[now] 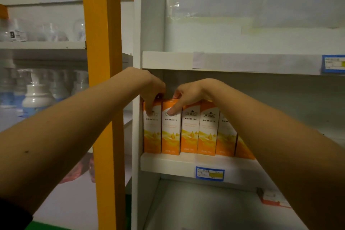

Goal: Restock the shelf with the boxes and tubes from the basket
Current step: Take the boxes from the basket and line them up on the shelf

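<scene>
Six boxes [189, 129]; last one half-hidden.

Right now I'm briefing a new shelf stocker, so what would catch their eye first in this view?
First, the row of orange-and-white boxes standing upright at the left end of the middle shelf, with both hands on their tops: the left hand on the leftmost box, the right hand with fingers down the second box's face. Next, the bright orange post left of the white unit.
</scene>
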`<state>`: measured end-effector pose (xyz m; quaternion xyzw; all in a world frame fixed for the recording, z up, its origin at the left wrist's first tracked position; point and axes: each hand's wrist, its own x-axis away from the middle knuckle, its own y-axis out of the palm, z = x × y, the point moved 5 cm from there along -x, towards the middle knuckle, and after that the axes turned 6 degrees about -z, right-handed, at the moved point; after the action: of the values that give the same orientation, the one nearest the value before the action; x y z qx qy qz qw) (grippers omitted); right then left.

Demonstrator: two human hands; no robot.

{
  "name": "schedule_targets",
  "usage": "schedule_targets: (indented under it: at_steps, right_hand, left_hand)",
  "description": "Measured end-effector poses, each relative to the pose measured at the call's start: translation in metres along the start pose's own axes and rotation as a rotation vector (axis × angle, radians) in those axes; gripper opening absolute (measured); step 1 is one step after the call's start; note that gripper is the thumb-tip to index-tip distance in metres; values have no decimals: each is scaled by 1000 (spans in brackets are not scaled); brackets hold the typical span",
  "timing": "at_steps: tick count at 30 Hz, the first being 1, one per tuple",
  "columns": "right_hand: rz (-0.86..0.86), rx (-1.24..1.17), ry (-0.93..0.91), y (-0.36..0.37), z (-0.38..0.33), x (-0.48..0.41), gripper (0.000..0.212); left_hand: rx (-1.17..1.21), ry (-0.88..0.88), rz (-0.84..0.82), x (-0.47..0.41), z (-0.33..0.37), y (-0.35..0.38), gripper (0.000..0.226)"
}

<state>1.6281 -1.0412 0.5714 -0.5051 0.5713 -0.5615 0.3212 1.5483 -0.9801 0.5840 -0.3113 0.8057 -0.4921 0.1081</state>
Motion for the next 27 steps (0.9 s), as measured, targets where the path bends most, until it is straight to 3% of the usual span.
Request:
schedule_targets:
  at_steps: [8,10,14,27]
  right_hand:
    - [36,-7,53,-12,22,12,100]
    - [11,38,123,-13,35,16,98]
    - [-14,62,161,-6,49,11,74]
    - [-19,29,114,-8,45,14,70]
  left_hand:
    - [57,3,-18,-4,-1,-1,63]
    - [104,11,-18,-4,-1,-2,66]
    - [203,52,-10,-4,4,-5,66]
    - [282,80,-7,-6,8,-1,54]
